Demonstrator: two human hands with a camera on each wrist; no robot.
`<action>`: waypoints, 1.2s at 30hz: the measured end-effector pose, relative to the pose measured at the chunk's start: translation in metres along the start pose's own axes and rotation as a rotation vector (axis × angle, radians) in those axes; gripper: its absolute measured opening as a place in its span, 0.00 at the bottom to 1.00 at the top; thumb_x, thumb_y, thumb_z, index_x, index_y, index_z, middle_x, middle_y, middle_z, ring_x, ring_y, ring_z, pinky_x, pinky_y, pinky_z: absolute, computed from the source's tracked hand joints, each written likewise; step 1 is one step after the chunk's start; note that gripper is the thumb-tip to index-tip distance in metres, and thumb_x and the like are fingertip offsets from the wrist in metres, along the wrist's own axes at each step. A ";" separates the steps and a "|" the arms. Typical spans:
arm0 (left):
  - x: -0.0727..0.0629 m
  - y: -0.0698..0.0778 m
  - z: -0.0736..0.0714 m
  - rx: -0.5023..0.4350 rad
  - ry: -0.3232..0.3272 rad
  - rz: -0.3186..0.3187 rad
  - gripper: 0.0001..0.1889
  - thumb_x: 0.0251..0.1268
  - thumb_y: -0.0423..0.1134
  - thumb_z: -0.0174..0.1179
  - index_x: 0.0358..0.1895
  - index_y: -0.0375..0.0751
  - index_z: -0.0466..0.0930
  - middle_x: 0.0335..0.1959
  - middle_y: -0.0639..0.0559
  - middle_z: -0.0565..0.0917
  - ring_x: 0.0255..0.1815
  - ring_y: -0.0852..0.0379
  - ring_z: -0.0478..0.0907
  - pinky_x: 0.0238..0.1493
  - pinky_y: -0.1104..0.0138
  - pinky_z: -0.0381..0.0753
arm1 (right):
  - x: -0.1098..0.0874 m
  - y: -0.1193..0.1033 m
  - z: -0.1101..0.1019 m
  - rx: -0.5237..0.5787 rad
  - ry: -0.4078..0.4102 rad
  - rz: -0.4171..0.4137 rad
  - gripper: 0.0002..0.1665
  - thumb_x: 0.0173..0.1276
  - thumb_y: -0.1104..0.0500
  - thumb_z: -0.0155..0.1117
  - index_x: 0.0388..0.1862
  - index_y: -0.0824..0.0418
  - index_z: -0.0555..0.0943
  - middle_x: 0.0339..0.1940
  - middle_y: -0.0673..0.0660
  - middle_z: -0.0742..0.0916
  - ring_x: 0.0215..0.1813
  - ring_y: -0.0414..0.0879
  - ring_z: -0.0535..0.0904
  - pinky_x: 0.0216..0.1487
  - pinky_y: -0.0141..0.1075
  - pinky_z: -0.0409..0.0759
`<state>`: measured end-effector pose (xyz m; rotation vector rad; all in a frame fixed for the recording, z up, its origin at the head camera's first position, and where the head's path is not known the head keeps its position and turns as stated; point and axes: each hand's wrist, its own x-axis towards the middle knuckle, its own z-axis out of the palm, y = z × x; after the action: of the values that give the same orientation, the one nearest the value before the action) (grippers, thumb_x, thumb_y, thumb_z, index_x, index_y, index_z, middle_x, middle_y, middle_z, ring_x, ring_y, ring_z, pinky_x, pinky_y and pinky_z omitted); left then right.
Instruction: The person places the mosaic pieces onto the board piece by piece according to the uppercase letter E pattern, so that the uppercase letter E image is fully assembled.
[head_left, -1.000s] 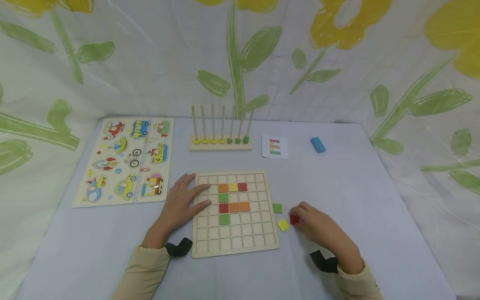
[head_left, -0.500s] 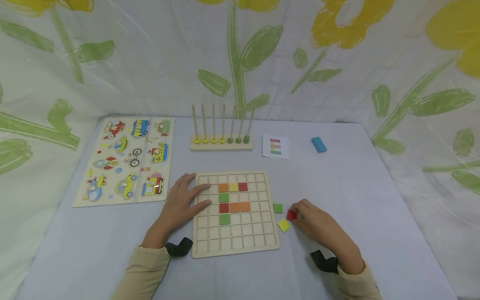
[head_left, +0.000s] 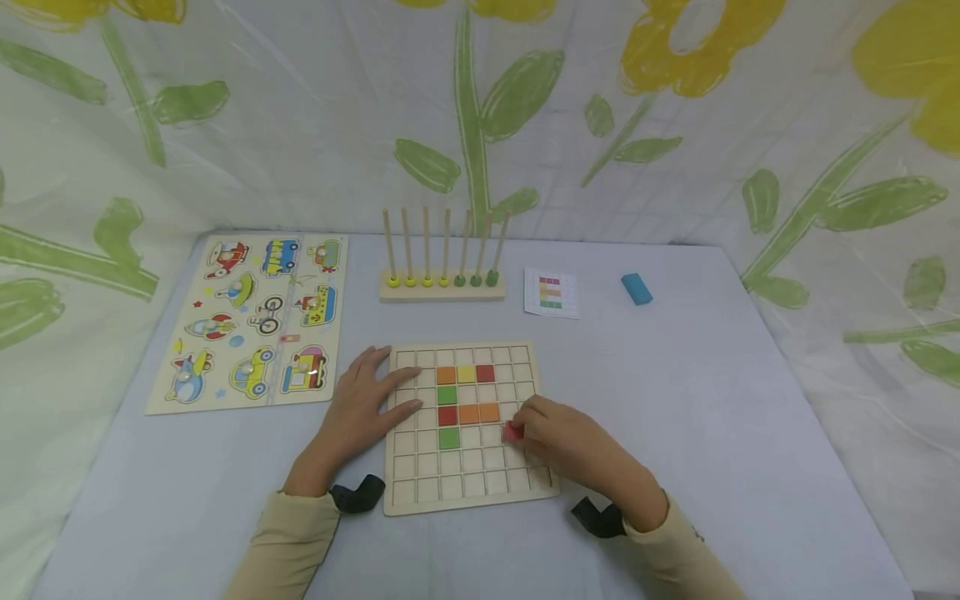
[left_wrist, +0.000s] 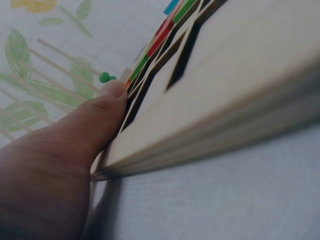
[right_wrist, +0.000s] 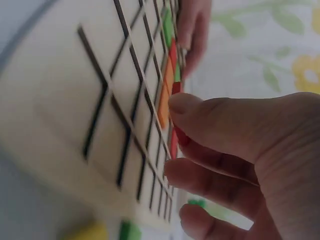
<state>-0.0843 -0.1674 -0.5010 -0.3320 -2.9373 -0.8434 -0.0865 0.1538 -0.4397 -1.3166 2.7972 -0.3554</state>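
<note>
A wooden grid board (head_left: 472, 504) lies in the middle of the table, with orange, yellow, red and green square tiles set in some of its cells. My left hand (head_left: 363, 408) rests on the board's left side, fingers spread. In the left wrist view its thumb (left_wrist: 90, 120) lies on the board's edge. Between thumb and fingertips, my right hand (head_left: 570, 442) pinches a red tile (head_left: 512, 432) over the right part of the grid. The right wrist view shows that red tile (right_wrist: 178, 115) tilted on edge, close over the board, near the row of orange tiles (right_wrist: 166, 97).
Beyond the board stand a peg rack with beads (head_left: 442, 293), a printed pattern card (head_left: 562, 300) and a blue block (head_left: 637, 289). A vehicle puzzle board (head_left: 247, 333) lies at the left. The right wrist view shows a yellow tile (right_wrist: 90, 234) and a green tile (right_wrist: 130, 231) beside the grid.
My right hand has moved left with the red tile, from the table beside the board to over the grid. It now covers the loose green and yellow tiles. The left hand has stayed put.
</note>
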 end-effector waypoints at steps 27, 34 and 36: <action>0.000 0.002 -0.003 -0.008 -0.018 -0.009 0.29 0.61 0.64 0.58 0.64 0.61 0.73 0.74 0.44 0.57 0.77 0.41 0.44 0.69 0.38 0.49 | 0.029 -0.045 0.021 0.012 -0.078 -0.193 0.10 0.67 0.52 0.65 0.46 0.50 0.81 0.42 0.44 0.81 0.41 0.35 0.75 0.45 0.22 0.76; -0.001 0.001 -0.003 -0.005 -0.016 -0.009 0.29 0.61 0.64 0.57 0.64 0.62 0.72 0.74 0.44 0.57 0.77 0.41 0.44 0.69 0.38 0.49 | 0.036 -0.051 0.023 0.012 -0.106 -0.218 0.10 0.69 0.52 0.62 0.47 0.49 0.80 0.45 0.43 0.81 0.44 0.35 0.77 0.48 0.23 0.77; -0.001 0.001 -0.002 -0.007 -0.015 -0.007 0.29 0.61 0.65 0.57 0.64 0.62 0.72 0.74 0.44 0.57 0.77 0.41 0.45 0.69 0.38 0.49 | 0.038 -0.052 0.023 -0.011 -0.099 -0.243 0.10 0.70 0.51 0.61 0.47 0.49 0.81 0.45 0.43 0.82 0.44 0.35 0.78 0.49 0.24 0.77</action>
<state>-0.0836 -0.1679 -0.4988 -0.3297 -2.9524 -0.8556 -0.0682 0.0881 -0.4484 -1.6333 2.5681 -0.2723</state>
